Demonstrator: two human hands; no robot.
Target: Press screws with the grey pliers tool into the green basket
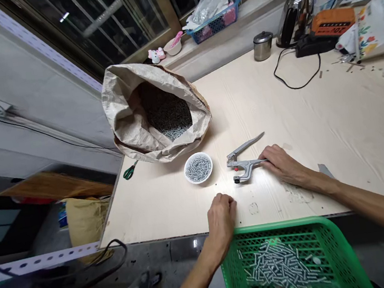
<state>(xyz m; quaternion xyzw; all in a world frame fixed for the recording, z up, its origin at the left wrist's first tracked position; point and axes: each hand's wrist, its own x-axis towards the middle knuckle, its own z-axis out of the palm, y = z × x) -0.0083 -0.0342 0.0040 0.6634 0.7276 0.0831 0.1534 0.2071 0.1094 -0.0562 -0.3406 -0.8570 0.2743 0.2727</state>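
- Nearest, a green basket [342, 242] stands against the desk [317, 115] edge, with a loose heap of small metal pins [278, 266] inside.
- The left hand [221, 219] rests at the desk's front edge, just beside the basket's near-left corner. Its fingers are curled inward; whether anything is pinched between them I cannot tell.
- The right hand [281, 164] is farther in, its forearm crossing the desk from the right. Its fingers are closed on the end of the lower handle of the hand pliers [250, 165]; the upper handle stands free, outside the grip.
- The pliers are mid-desk, their working end toward the left and visibly gaping, a red tip facing a black pad. Whether they are lifted or lying on the wood is hard to tell.
- To handle them well, I would seat the lower handle deep in the palm, bring both handles inside the grip, and keep the left fingers clear of the gap when squeezing.
- Left of the pliers, apart from them, a white bowl [187, 177] holds similar pins; a gentle reach avoids tipping it.
- Behind the bowl, a large paper sack [128, 129] stands open, pins showing inside.
- Farthest, a blue basket [216, 26] sits on the windowsill.
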